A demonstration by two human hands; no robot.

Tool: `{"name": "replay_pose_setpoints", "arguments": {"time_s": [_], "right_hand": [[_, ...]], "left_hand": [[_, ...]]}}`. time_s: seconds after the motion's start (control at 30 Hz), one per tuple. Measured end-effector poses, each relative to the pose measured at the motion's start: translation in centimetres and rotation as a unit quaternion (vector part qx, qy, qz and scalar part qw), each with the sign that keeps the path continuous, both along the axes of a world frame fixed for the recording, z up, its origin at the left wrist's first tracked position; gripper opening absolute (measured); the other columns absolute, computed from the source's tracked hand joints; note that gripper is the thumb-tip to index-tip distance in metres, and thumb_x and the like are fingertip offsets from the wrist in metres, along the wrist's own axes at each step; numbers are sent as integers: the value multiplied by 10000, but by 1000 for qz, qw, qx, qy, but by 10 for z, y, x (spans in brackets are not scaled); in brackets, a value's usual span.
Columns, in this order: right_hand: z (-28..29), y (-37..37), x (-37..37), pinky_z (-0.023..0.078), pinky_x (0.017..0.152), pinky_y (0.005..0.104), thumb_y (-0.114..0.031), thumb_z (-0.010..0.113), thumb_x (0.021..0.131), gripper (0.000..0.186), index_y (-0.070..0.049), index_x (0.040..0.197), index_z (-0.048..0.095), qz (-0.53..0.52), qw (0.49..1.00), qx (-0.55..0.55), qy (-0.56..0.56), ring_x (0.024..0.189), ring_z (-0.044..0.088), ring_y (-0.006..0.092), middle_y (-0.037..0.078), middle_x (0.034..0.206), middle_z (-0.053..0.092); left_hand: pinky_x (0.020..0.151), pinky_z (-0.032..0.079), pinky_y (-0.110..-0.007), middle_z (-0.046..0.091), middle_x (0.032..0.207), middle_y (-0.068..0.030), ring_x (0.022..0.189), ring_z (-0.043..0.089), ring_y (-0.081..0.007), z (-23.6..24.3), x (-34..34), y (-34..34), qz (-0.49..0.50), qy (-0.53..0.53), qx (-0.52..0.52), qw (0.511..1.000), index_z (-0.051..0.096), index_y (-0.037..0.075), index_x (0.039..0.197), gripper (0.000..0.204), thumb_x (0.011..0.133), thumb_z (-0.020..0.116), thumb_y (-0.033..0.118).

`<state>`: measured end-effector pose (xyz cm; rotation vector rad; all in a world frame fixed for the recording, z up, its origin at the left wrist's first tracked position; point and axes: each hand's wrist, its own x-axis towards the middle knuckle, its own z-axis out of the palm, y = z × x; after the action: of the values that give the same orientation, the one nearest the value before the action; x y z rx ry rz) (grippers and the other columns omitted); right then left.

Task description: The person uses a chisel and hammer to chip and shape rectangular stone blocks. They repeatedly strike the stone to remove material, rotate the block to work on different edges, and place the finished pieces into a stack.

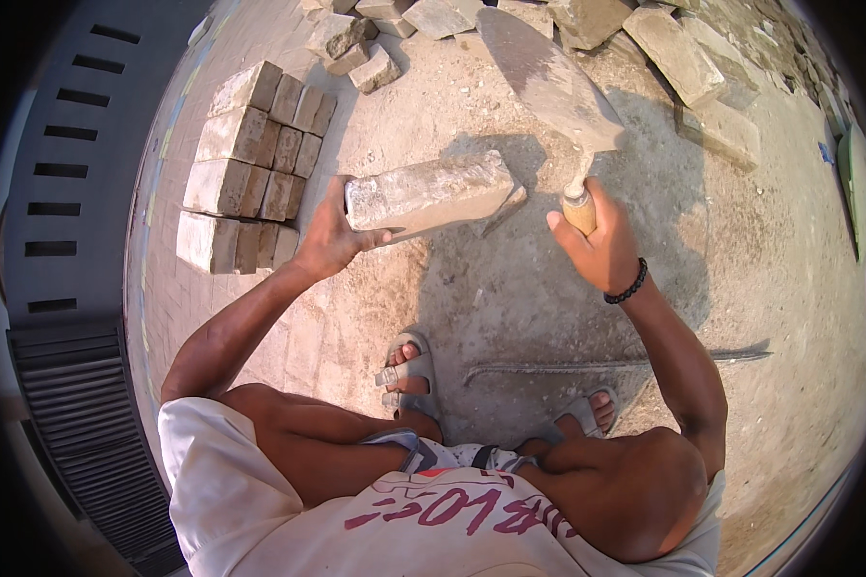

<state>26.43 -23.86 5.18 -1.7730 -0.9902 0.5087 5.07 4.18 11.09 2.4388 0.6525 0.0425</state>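
Observation:
My left hand grips the near-left end of a rough, pale paving block, thumb along its lower edge. The block is held up over the ground, its long side slanting slightly up to the right. In my right hand is a masonry trowel, gripped round its wooden handle. Its broad, dirt-smeared metal blade points up and to the left, beyond the block's far end. Blade and block are apart. A second block's corner shows partly behind the held one; most of it is hidden.
Neatly stacked blocks stand at the left. Loose blocks and rubble lie along the far side. A thin metal bar rests on the dusty ground by my sandalled feet. A dark slotted wall runs along the far left.

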Motion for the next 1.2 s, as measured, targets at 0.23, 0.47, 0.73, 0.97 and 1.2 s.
{"name": "replay_pose_setpoints", "arguments": {"time_s": [0.23, 0.47, 0.73, 0.97, 1.2], "right_hand": [[6, 15, -3, 511, 733, 472, -251, 663, 883, 386, 17, 1130, 537, 46, 994, -76, -56, 841, 665, 428, 250, 892, 665], [-10, 20, 11, 514, 705, 486, -249, 648, 881, 346, 14, 1076, 538, 88, 965, -221, -113, 836, 663, 433, 246, 817, 656], [-16, 20, 6, 509, 745, 488, -291, 626, 896, 395, 27, 1116, 547, 58, 975, -204, -74, 861, 654, 444, 261, 885, 662], [-19, 17, 3, 509, 739, 462, -284, 643, 889, 412, 28, 1142, 549, 116, 972, -199, -52, 836, 654, 435, 250, 858, 662], [10, 5, -8, 517, 722, 477, -275, 631, 885, 372, 32, 1082, 556, 42, 996, -62, -48, 796, 662, 433, 238, 845, 674]], "left_hand": [[992, 437, -388, 581, 1159, -212, 1148, 566, -304, -17, -20, 27, -2, 11, -15, 1000, 408, -41, 1281, 933, 630, 939, 365], [1019, 426, -397, 571, 1211, -223, 1194, 549, -313, -13, -9, 31, -8, 29, -19, 999, 380, -51, 1325, 1011, 629, 925, 440], [950, 460, -404, 587, 1126, -224, 1116, 591, -340, -14, -5, 34, -31, 20, 3, 999, 393, -40, 1280, 956, 628, 933, 404], [948, 458, -406, 593, 1124, -237, 1115, 591, -337, -14, -4, 37, -27, 12, -29, 999, 407, -46, 1271, 952, 623, 934, 410], [952, 461, -402, 611, 1100, -236, 1101, 598, -326, -15, -6, 40, -35, 11, 20, 999, 412, -51, 1267, 964, 617, 935, 433]]}}
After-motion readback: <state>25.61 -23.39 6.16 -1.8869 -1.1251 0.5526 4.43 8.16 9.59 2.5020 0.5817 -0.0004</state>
